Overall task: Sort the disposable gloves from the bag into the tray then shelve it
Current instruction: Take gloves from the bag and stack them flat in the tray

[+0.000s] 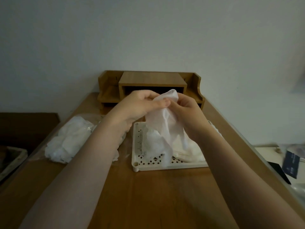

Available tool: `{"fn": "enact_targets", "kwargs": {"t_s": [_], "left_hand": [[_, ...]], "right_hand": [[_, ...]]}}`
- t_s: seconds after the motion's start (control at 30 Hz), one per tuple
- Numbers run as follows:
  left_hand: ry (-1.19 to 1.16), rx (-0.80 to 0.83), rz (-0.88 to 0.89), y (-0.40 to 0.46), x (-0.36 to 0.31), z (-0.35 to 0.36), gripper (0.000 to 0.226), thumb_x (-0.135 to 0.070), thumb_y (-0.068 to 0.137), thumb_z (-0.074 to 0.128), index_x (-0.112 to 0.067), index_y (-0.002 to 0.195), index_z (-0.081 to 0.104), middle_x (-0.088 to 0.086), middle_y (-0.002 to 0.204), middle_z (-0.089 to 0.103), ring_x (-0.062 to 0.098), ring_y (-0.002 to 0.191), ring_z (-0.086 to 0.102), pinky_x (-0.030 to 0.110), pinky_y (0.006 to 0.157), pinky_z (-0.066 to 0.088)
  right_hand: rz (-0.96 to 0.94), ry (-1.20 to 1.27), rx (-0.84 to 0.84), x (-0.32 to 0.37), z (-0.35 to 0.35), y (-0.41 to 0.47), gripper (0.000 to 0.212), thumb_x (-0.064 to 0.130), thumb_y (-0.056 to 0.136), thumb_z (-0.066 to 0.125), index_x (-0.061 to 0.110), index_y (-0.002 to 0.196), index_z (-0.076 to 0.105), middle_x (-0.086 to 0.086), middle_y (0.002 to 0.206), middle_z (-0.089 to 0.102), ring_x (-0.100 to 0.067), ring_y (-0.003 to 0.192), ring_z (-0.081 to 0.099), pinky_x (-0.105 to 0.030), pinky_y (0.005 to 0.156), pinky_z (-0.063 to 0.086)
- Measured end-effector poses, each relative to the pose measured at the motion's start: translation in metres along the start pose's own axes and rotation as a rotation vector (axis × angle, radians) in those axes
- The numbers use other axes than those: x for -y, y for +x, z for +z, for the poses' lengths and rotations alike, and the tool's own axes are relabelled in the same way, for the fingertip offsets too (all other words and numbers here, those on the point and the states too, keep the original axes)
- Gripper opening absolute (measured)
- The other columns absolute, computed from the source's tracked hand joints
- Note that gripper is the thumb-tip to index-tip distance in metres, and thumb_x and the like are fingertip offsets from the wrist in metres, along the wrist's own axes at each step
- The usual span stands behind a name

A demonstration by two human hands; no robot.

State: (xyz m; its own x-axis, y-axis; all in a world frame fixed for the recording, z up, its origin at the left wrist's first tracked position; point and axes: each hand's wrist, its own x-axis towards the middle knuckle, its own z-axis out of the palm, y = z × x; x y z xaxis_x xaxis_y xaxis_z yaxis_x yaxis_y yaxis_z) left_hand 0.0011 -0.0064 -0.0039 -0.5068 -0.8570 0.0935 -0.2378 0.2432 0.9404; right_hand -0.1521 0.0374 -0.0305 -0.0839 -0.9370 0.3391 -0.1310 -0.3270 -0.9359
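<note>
A thin, translucent white disposable glove (166,119) hangs above the tray, held up by both hands. My left hand (142,104) pinches its upper edge from the left. My right hand (186,109) grips it from the right. Its lower end drapes down into a cream perforated plastic tray (137,146) on the wooden desk, where several more gloves (186,154) lie piled. To the left, a clear plastic bag (69,139) full of white gloves lies on the desk, partly behind my left forearm.
A wooden desktop shelf unit (151,83) with a dark open slot stands against the wall behind the tray. Right of the desk, a lower surface holds a dark blue booklet (291,162) and other items. A dark piece of furniture (24,126) sits at the left.
</note>
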Motion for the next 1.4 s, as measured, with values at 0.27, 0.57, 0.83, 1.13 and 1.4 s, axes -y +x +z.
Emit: {"fn": "enact_targets", "kwargs": {"t_s": [0.27,0.57,0.83,1.13,1.4], "left_hand": [[0.113,-0.010,0.029,0.020,-0.017,0.025,0.022,-0.036,0.089,0.062,-0.017,0.078,0.066,-0.002,0.074,0.066,0.013,0.069,0.062,0.028,0.067,0.048],[-0.267,-0.071,0.020,0.042,-0.002,0.041,0.017,-0.031,0.094,0.055,-0.019,0.086,0.063,-0.004,0.079,0.064,0.015,0.080,0.062,0.032,0.076,0.051],[-0.029,-0.177,0.053,0.073,0.015,0.050,0.014,-0.027,0.098,0.047,-0.021,0.094,0.059,-0.002,0.091,0.064,0.013,0.085,0.062,0.028,0.077,0.052],[0.172,-0.079,0.202,0.074,0.026,0.041,0.011,-0.022,0.099,0.047,-0.016,0.097,0.056,-0.010,0.071,0.060,0.000,0.050,0.054,0.016,0.049,0.043],[0.545,0.166,0.157,0.043,0.073,0.029,0.008,-0.025,0.096,0.052,-0.032,0.096,0.056,-0.022,0.101,0.059,-0.009,0.091,0.054,0.009,0.070,0.040]], "right_hand": [[0.231,0.128,0.124,-0.010,-0.048,0.001,0.041,0.040,0.086,0.062,0.007,0.110,0.067,-0.014,0.108,0.069,-0.031,0.098,0.067,-0.045,0.088,0.054],[0.391,0.341,0.422,-0.041,-0.085,-0.001,0.030,0.021,0.078,0.071,0.009,0.105,0.065,-0.009,0.105,0.067,-0.025,0.096,0.066,-0.037,0.084,0.055],[0.485,0.100,-0.065,-0.037,-0.105,0.016,0.024,0.026,0.094,0.053,0.009,0.105,0.065,-0.010,0.093,0.071,-0.027,0.085,0.069,-0.040,0.078,0.057],[-0.146,-0.884,-0.148,-0.036,-0.121,0.035,0.008,0.019,0.094,0.055,0.017,0.099,0.060,0.008,0.092,0.053,-0.013,0.086,0.049,-0.015,0.070,0.036],[0.006,-0.923,0.088,-0.083,-0.104,-0.015,0.021,0.019,0.096,0.050,0.031,0.109,0.059,0.003,0.124,0.049,-0.019,0.122,0.033,-0.034,0.098,0.016]]}}
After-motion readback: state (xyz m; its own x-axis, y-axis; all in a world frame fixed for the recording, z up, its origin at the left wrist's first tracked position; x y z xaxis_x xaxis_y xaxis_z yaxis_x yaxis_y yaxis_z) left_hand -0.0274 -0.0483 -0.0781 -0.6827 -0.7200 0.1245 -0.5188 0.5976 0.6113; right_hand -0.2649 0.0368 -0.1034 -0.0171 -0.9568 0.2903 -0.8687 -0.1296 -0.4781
